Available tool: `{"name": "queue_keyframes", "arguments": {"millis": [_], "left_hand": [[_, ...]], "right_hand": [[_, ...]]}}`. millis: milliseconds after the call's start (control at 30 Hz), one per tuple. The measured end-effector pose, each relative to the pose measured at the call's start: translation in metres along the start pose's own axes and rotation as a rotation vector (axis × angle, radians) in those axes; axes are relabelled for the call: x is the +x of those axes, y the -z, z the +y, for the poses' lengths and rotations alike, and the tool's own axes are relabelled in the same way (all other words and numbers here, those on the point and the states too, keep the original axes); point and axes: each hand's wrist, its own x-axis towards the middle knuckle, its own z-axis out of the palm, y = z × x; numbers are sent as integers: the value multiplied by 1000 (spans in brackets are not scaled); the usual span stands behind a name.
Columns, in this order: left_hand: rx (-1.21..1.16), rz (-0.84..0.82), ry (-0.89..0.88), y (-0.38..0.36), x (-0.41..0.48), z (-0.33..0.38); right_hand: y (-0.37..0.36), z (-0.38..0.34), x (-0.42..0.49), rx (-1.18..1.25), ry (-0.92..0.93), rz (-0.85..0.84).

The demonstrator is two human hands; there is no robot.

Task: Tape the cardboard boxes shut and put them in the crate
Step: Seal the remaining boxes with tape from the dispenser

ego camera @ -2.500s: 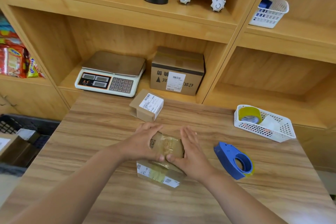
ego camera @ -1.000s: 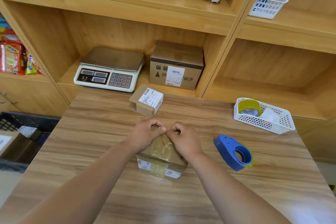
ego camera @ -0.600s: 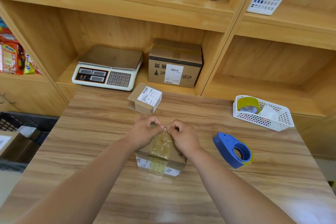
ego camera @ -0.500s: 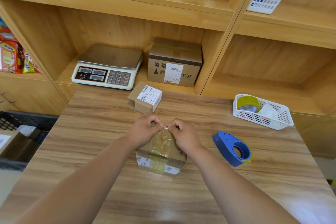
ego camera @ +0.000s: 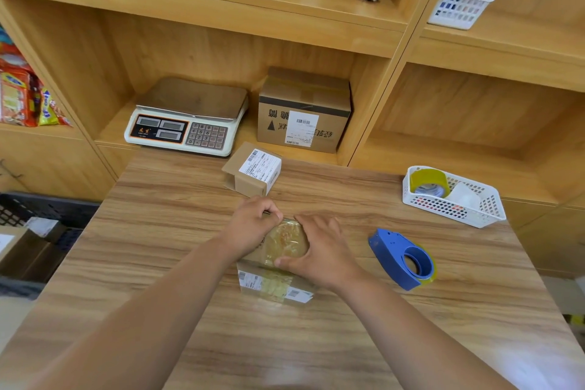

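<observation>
Pressing the tape [ego camera: 286, 239] flat on the top of the box [ego camera: 272, 286] is, as I judge it, the step I am in. The box sits in the middle of the table [ego camera: 174, 231], just in front of me. The yellowish strip runs over its top and down the near side.

My left hand [ego camera: 253, 225] has curled fingers and pinches the far left corner of the box, so it holds the box in place. My right hand [ego camera: 323, 250] lies over the right part of the top with fingers nearly straight, not grasping. Its thumb pushes on the strip at the near edge.

To do it well I would rub from the middle toward the edges, so that the wrinkles go out (there are many, the strip looks bubbly) and the ends stick on the sides. The left hand should not lift the corner while the right one pushes. I cannot see if the far end of the strip is stuck down, because my hands hide it.

The tape dispenser [ego camera: 402, 258] lies just to the right on the table, untouched. A second box [ego camera: 253, 172] with a white label waits near the far edge. The crate [ego camera: 47, 209] is at my left, lower than the table, with boxes in it.
</observation>
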Motion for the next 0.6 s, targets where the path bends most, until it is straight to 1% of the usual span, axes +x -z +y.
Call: {"name": "queue_keyframes", "arguments": {"millis": [100, 167, 233, 300, 367, 433, 500, 600], "left_hand": [[37, 29, -21, -1, 0, -3], [89, 72, -76, -1, 1, -6], [156, 80, -121, 2, -3, -2], [261, -14, -133, 9, -7, 0], [366, -195, -96, 17, -11, 0], [380, -343, -63, 23, -16, 2], [368, -404, -57, 25, -17, 1], [377, -380, -64, 24, -17, 2]], "right_hand": [[-1, 2, 1, 24, 7, 12], [-2, 3, 2, 99, 13, 29], [-2, 3, 2, 189, 19, 47], [-3, 4, 3, 250, 18, 68], [-4, 4, 4, 275, 12, 78], [-4, 3, 4, 279, 9, 88], [-5, 2, 4, 287, 3, 95], [-6, 2, 4, 309, -5, 95]]}}
